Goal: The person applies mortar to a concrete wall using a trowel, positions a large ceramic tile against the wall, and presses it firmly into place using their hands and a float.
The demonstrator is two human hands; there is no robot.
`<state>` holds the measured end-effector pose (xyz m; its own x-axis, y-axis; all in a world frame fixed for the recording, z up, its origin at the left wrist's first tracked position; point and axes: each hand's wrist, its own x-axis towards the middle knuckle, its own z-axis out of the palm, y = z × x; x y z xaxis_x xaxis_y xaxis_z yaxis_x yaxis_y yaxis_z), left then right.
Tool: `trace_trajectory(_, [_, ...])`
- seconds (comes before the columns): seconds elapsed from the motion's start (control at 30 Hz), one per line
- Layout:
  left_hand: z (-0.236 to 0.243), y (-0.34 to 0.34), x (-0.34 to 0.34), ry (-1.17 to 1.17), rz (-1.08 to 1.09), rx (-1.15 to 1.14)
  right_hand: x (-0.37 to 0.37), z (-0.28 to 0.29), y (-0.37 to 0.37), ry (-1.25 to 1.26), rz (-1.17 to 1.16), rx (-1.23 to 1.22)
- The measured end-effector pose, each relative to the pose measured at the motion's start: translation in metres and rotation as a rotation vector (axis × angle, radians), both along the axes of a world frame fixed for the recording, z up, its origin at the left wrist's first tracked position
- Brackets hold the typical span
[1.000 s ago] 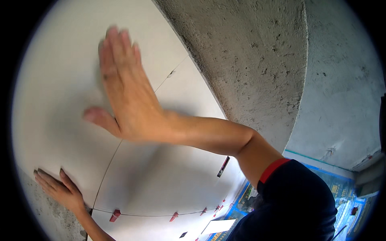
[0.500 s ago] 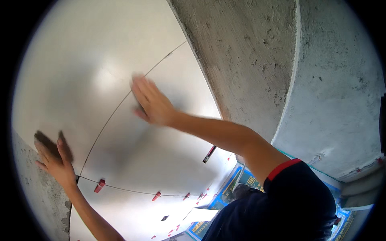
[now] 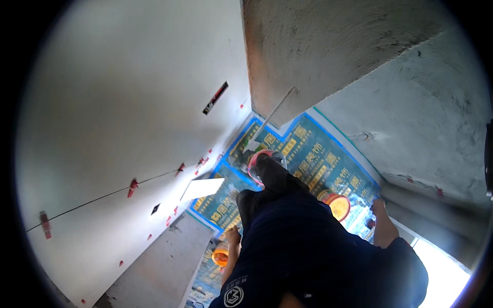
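Low beside my body on the left is my left hand (image 3: 233, 236), its fingers curled in and nothing showing in them. An orange bucket (image 3: 221, 254) stands on the floor near it. My right hand (image 3: 378, 207) hangs on the other side, also curled, small in the picture. Close to it are a small dark reddish thing (image 3: 371, 224) that I cannot make out and a bucket with yellowish contents (image 3: 340, 208). Neither hand touches the large glossy white wall tile (image 3: 133, 113). Red levelling wedges (image 3: 133, 188) sit along the tile joint.
A narrow dark slot (image 3: 215, 97) opens in the tile. A white flat piece (image 3: 203, 189) juts from the wall lower down. Printed blue-green sheeting (image 3: 318, 159) covers the floor. Before me stand a pink-rimmed bucket (image 3: 252, 167) and a long thin rod (image 3: 275, 114) near a bare concrete wall (image 3: 318, 46).
Both hands have left the upper wall tile, where they lay flat with fingers spread, and dropped to my sides. The view has swung down and right, showing more floor and the buckets.
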<state>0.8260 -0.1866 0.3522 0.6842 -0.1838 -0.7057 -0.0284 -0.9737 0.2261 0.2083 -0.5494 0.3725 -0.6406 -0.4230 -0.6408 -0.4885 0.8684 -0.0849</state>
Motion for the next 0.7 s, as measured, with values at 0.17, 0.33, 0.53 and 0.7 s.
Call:
trace_trajectory(0.17, [-0.027,0.025,0.006,0.108,0.117,-0.107,0.088,0.029,-0.063,-0.238,0.244,-0.140])
trace_trajectory(0.33, [-0.032,-0.009,0.032,0.092,0.212,-0.113,0.321,0.088,-0.127,-0.587,0.675,-0.180])
trace_trajectory(0.53, [-0.076,-0.013,-0.048,0.148,0.253,-0.006,0.433,0.132,-0.144,-0.517,1.233,-0.142])
trace_trajectory(0.7, [-0.142,-0.015,-0.155,0.309,0.510,-0.034,0.423,0.074,-0.152,-0.414,1.556,-0.074])
